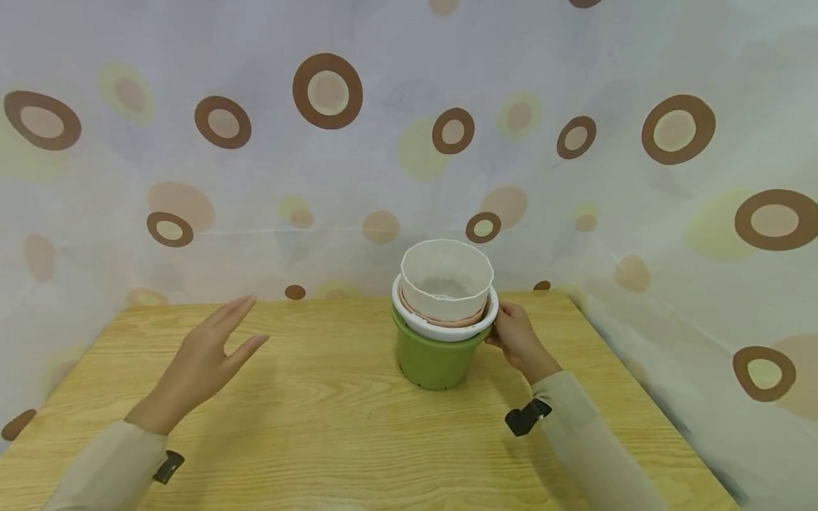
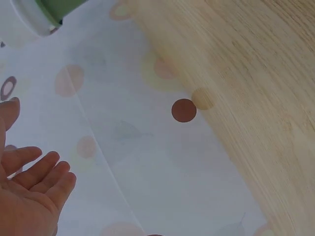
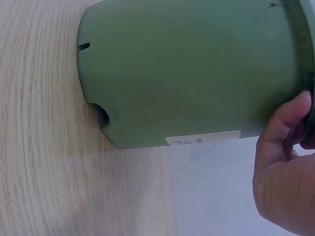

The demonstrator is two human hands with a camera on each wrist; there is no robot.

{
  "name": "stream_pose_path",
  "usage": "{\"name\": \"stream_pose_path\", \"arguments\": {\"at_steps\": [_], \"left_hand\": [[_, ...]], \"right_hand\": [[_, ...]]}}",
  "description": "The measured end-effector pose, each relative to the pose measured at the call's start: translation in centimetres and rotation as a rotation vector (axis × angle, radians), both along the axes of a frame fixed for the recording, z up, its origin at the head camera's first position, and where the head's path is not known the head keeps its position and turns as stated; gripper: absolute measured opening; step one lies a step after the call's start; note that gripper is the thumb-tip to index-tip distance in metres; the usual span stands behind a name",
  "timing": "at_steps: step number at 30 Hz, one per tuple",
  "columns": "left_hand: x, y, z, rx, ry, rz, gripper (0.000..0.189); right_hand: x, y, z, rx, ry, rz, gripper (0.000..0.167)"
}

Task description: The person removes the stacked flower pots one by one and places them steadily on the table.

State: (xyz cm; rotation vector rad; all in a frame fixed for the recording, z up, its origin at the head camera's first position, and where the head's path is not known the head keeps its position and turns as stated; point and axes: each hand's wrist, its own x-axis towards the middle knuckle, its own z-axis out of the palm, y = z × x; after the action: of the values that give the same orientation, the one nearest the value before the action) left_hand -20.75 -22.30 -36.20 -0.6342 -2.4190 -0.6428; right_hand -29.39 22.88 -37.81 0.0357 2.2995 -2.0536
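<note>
A green flower pot point(image 1: 434, 358) is near the back of the table, with a white-rimmed pot point(image 1: 441, 331), a terracotta-coloured pot point(image 1: 460, 323) and a white pot with a faceted rim point(image 1: 441, 301) nested inside it. My right hand point(image 1: 519, 337) grips the green pot's rim from the right side. In the right wrist view, the thumb point(image 3: 293, 114) presses below the rim of the green pot point(image 3: 187, 73), close to a pale label. My left hand point(image 1: 201, 362) is raised over the left of the table, fingers extended and thumb apart, holding nothing.
The wooden table point(image 1: 307, 440) runs back to a wall covering point(image 1: 371, 177) printed with brown and pale circles. More of this covering point(image 1: 703, 298) borders the table's right edge. Dark straps sit on both sleeved wrists.
</note>
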Motion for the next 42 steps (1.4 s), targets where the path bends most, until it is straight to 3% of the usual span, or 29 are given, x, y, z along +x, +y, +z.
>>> {"name": "stream_pose_path", "arguments": {"at_steps": [10,18,30,36,42], "left_hand": [[-1.9,2.6,1.3,0.046,0.002,-0.078,0.062],[-2.6,5.1,3.2,0.045,0.079,-0.157,0.061],[-3.8,10.2,5.8,0.093,0.054,-0.273,0.06],[-4.3,12.9,6.4,0.091,0.032,-0.323,0.057],[-4.9,15.1,6.2,0.055,0.038,-0.355,0.054]], "right_hand": [[-0.1,0.2,0.1,-0.022,0.011,0.005,0.043],[-0.1,0.1,-0.3,0.0,0.008,0.01,0.045],[-0.4,0.2,-0.3,-0.018,0.011,0.02,0.047],[-0.3,0.3,-0.4,-0.024,0.012,0.016,0.044],[-0.3,0.2,-0.4,-0.018,0.017,0.015,0.045]]}}
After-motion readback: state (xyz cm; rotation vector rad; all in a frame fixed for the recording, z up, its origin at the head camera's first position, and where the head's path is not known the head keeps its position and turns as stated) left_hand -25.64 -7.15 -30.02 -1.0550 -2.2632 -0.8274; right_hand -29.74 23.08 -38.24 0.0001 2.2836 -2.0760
